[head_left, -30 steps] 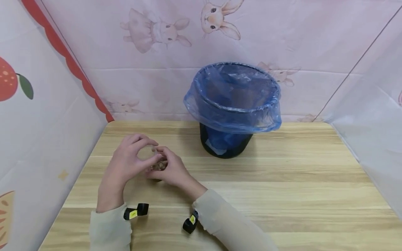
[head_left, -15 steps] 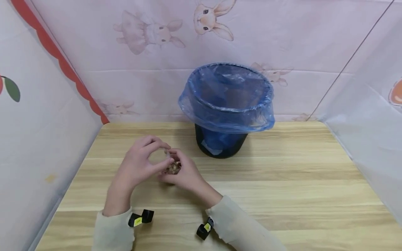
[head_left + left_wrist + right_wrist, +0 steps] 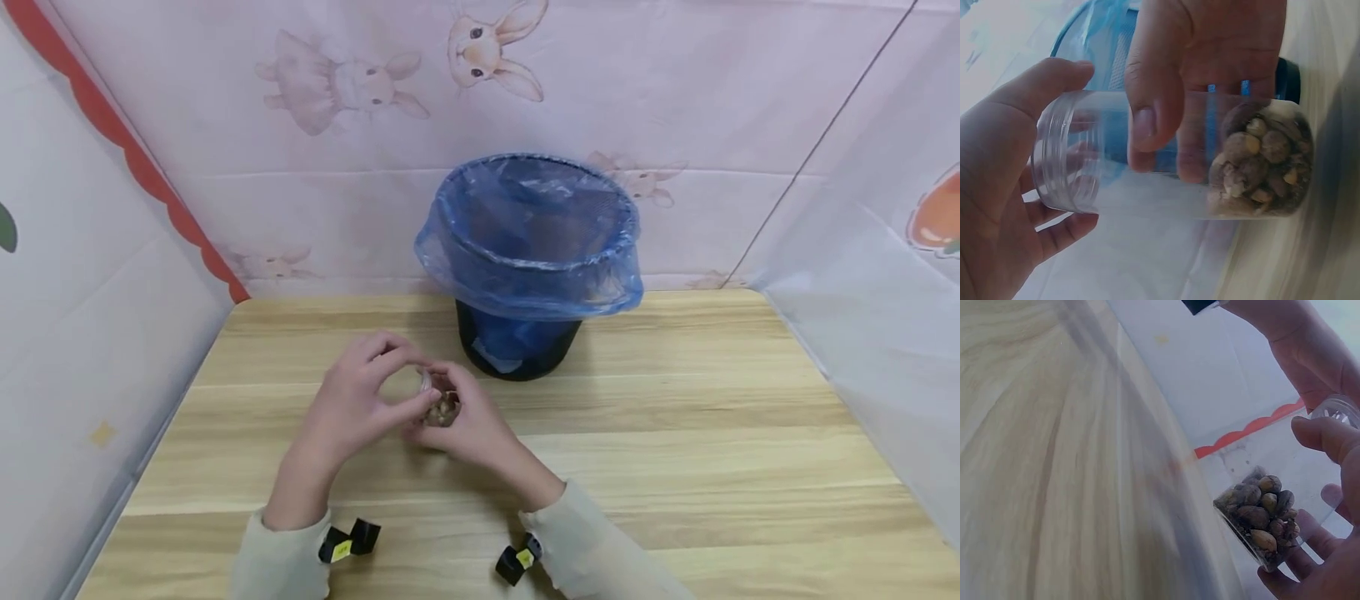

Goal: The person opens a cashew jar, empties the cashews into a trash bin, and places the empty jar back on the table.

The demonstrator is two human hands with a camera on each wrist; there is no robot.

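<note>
Both hands are on a clear plastic jar, with brown, nut-like lumps heaped in its bottom. My left hand holds the jar's ribbed top end, thumb on one side and fingers on the other. Around the jar's body curls my right hand, its thumb lying across the clear wall in the left wrist view. From the head, the hands hide most of the jar; the lumps show between them. In the right wrist view, the jar's base is tilted close over the table.
A black mesh bin lined with a blue plastic bag stands behind the hands, near the back wall. Wood-grain tabletop stretches to the right. Printed cloth walls enclose the back and sides.
Both hands and the jar have shifted rightward over the table, closer to the bin. The head view has turned slightly right. The grip of both hands looks the same.
</note>
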